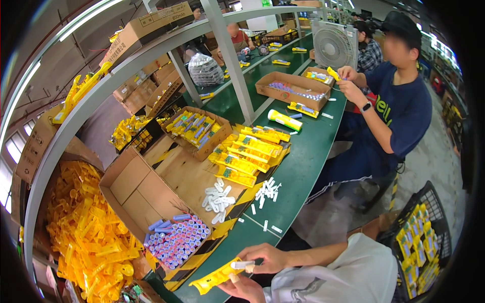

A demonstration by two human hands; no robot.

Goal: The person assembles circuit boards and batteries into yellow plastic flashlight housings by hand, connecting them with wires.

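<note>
Low in the head view, my left hand (243, 289) grips a yellow plastic flashlight housing (214, 278) from below. Over its near end, my right hand (269, 258) pinches a small white strip-like part (243, 264), which sits at the housing's opening; whether it touches inside I cannot tell. Just beyond my hands, a cardboard box (136, 187) has many cylindrical purple battery cells (177, 242) standing upright, a few lying on top. White oval plastic pieces (218, 201) lie in a pile past the box, with smaller white strips (268, 192) beside them on the green bench.
Yellow housings with circuit boards (247, 156) lie in rows, near another parts box (202, 136). Loose yellow housings (91, 237) heap at the left. A grey metal frame post (230, 60) rises over the bench (303, 156). A co-worker (389, 96) sits at right; a black crate (439, 202) stands behind.
</note>
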